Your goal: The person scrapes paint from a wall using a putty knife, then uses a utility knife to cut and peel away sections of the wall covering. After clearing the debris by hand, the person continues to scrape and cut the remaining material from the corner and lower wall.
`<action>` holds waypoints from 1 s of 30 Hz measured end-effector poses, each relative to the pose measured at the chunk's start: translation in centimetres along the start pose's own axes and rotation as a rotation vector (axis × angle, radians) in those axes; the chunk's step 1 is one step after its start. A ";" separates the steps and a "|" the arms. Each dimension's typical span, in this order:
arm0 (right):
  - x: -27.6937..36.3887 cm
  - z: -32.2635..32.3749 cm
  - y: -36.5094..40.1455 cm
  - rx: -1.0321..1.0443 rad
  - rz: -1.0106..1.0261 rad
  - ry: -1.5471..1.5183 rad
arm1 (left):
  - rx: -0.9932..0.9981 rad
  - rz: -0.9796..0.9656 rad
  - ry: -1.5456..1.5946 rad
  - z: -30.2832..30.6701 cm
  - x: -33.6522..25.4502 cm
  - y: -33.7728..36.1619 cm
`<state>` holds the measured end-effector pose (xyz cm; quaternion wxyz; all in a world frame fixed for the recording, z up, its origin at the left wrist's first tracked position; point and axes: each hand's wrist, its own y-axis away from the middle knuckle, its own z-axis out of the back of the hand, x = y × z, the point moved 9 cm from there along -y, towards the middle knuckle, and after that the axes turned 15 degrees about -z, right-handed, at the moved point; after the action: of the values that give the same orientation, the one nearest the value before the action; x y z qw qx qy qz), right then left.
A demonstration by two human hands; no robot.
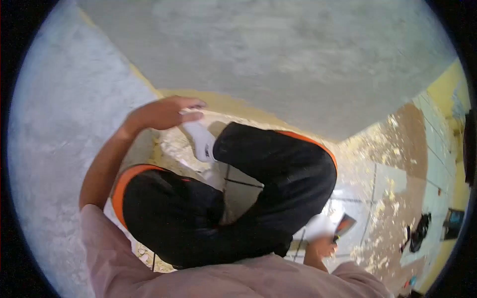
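My left hand reaches out at the foot of the grey wall, its thumb and fingers apart with nothing visible between them. Just below it is a white-socked foot. At the lower right, my right hand is closed around the handle end of a scraper with a wide dark blade and an orange part. Right above that hand is a white, blurred object; what it is and whether the hand touches it cannot be made out.
Grey walls rise ahead and on the left. My crossed legs in black trousers fill the middle. Pale flakes litter the tiled floor. A black bag-like thing lies at the far right.
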<state>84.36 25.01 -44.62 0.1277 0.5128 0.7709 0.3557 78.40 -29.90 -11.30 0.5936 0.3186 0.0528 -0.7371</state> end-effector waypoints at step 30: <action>7.1 4.8 8.3 -1.648 0.642 1.264 | 0.134 -0.070 0.022 -4.3 -3.0 7.8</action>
<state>89.69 35.12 -41.22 -0.0863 0.1713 0.0519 0.9801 87.51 -27.70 -10.79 0.5443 0.3638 0.0211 -0.7556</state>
